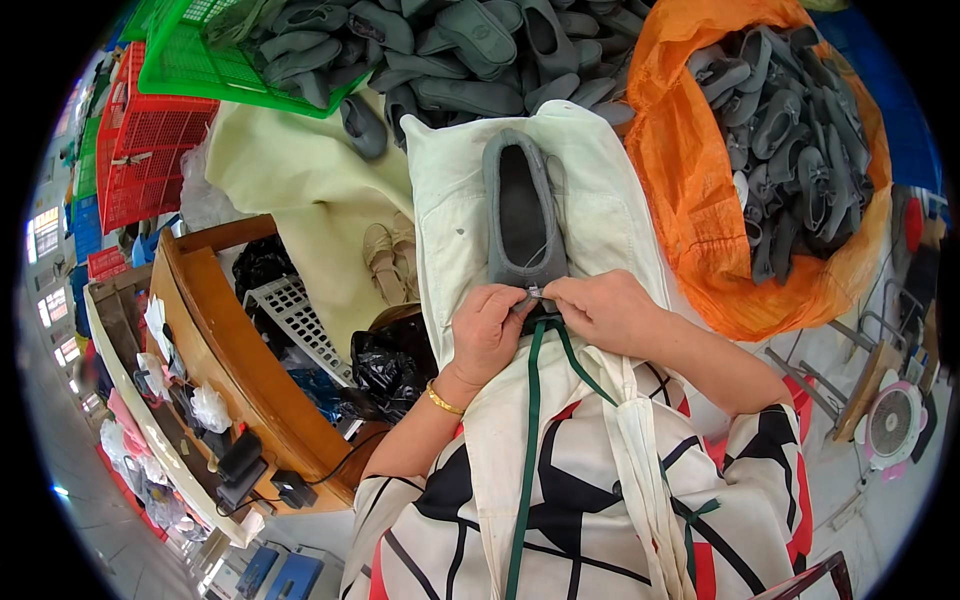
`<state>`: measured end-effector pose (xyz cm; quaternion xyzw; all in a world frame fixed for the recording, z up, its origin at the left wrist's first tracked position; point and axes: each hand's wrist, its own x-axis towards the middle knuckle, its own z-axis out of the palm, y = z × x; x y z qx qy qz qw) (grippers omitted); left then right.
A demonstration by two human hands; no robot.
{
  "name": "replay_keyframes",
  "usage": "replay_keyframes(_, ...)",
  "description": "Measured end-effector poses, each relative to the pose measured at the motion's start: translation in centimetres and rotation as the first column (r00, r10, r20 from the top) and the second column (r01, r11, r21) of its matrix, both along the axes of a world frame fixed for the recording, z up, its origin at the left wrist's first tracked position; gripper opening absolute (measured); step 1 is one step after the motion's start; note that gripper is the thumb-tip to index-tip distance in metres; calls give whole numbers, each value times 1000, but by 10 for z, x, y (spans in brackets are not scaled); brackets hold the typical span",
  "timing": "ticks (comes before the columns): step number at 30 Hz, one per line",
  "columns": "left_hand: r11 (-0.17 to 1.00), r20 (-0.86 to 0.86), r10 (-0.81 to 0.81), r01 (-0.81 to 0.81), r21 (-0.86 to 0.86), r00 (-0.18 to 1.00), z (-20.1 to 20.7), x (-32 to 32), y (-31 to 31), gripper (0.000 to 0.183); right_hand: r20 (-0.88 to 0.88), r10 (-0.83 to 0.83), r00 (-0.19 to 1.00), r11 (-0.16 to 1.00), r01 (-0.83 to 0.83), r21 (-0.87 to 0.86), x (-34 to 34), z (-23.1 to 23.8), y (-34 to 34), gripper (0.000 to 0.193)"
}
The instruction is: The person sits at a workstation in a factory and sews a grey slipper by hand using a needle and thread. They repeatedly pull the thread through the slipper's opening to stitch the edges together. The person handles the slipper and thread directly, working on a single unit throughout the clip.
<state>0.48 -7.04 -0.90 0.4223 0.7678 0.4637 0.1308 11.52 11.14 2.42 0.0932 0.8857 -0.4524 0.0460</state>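
Observation:
A grey slip-on shoe [522, 205] lies on the white cloth [450, 215] over my lap, its dark opening facing up and one end pointing away from me. My left hand [487, 325] and my right hand [607, 310] meet at the shoe's near end, both with fingers closed in a pinch. Between the fingertips shows a small silvery piece [537, 292], too small to name. A thin light thread appears to curve across the shoe's opening just above the fingers. What the left fingertips hold is hidden. Part of a second grey item lies along the shoe's right side.
Beyond my lap lies a large heap of grey shoes [480, 45], with a green basket [230, 85] at its left. An orange sack [672, 200] of grey shoes stands on the right. Left are a wooden desk [250, 350], black plastic bags [385, 365] and beige sandals [383, 265].

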Motion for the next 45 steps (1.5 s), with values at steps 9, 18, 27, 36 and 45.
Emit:
replay_keyframes(9,1000,-2,7,-7,-12,1000,-2,0,-1,23,22,9,1000,1000,-9,1,-1,0,-1,14)
replay_keyframes(18,999,-17,40,-40,34,999,-4,3,0,18,-13,43,999,982,-40,183,-3,-11,-23,12)
replay_keyframes(27,998,26,52,-52,-19,998,3,4,-4,20,-188,-28,982,985,59,161,-1,-30,-29,12)
replay_keyframes(36,999,81,49,-51,16,995,-3,5,-7,22,-66,-143,987,990,142,-25,-2,-23,-30,12)
replay_keyframes(45,998,-10,-4,4,57,1000,-1,1,-4,26,173,-119,978,919,175,-354,-25,-11,-20,14)
